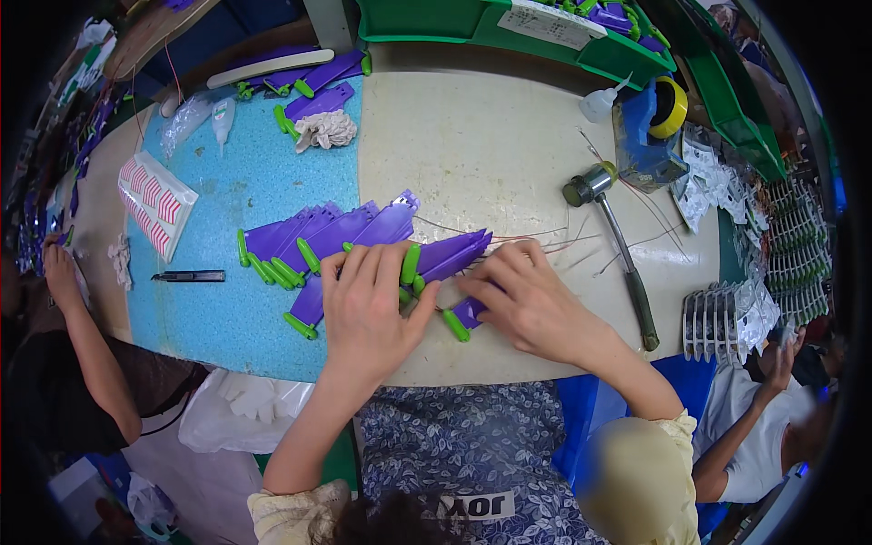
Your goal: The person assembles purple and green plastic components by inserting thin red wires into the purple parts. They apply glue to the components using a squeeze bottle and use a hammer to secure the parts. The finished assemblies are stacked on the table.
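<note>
Flat purple plastic pieces with rounded green ends (pixel 300 227) lie fanned out and overlapping at the middle of the table. Over their right part, my left hand (pixel 368 295) is curled, its thumb and fingers closed around purple pieces (pixel 450 256) with green ends. Close beside it, my right hand (pixel 527 304) pinches another purple piece (pixel 470 312) whose green end points toward me. Its fingertips are partly hidden. Thin wires (pixel 545 238) run out to the right behind my right hand.
A hammer (pixel 618 241) lies at right, near a yellow tape roll (pixel 669 107) in a blue dispenser. On the blue mat (pixel 200 313) are a cutter knife (pixel 188 276), a striped packet (pixel 156 206) and a crumpled cloth (pixel 325 130). Green bins (pixel 427 23) stand behind. Other people sit at both sides.
</note>
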`<state>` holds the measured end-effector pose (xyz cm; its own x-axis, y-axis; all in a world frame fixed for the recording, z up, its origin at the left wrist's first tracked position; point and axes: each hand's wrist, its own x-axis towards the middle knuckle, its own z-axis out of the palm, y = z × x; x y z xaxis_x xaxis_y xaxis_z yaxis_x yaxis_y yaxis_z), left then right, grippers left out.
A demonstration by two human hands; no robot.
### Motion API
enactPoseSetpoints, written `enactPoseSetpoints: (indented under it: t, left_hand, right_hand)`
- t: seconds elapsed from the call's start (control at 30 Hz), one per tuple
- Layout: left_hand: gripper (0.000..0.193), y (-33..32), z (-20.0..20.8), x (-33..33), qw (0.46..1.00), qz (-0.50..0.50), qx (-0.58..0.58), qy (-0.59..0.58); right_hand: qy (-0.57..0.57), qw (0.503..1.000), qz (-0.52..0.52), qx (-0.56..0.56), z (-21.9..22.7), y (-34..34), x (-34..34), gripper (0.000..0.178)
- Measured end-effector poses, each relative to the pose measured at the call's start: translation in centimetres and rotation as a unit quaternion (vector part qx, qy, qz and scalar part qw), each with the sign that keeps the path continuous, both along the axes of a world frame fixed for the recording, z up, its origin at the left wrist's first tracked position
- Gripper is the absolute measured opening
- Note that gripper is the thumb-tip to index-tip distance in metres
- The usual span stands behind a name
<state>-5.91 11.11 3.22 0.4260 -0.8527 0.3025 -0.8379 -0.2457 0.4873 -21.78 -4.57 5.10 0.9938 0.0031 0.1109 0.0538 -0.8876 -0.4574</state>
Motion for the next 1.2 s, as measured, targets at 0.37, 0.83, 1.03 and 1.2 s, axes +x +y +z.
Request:
enactPoseSetpoints:
  t: [0.37,0.83,1.03,1.2]
  left_hand:
    - [0.05,1.2,-0.4,-2.6,1.0,0.026,-0.002,-0.004]
    - [0.043,1.7,-1.1,-2.2,0.999,0.032,-0.017,-0.004]
    - [0.046,1.6,-1.5,-1.6,1.0,-0.013,-0.023,-0.007]
    - [0.062,2.6,-0.9,0.4,0.997,-0.078,0.003,0.03]
  right_hand:
    - [-0.049,0.98,-0.075,0.176,-0.4,-0.6,2.1,0.05]
    - [-0.028,0.999,-0.025,0.022,7.1,-2.1,1.1,0.013]
    - [-0.062,0.968,-0.111,0.217,-0.8,-1.4,2.6,0.039]
    - [-0.035,0.966,-0.092,0.239,-1.9,-1.3,1.9,0.041]
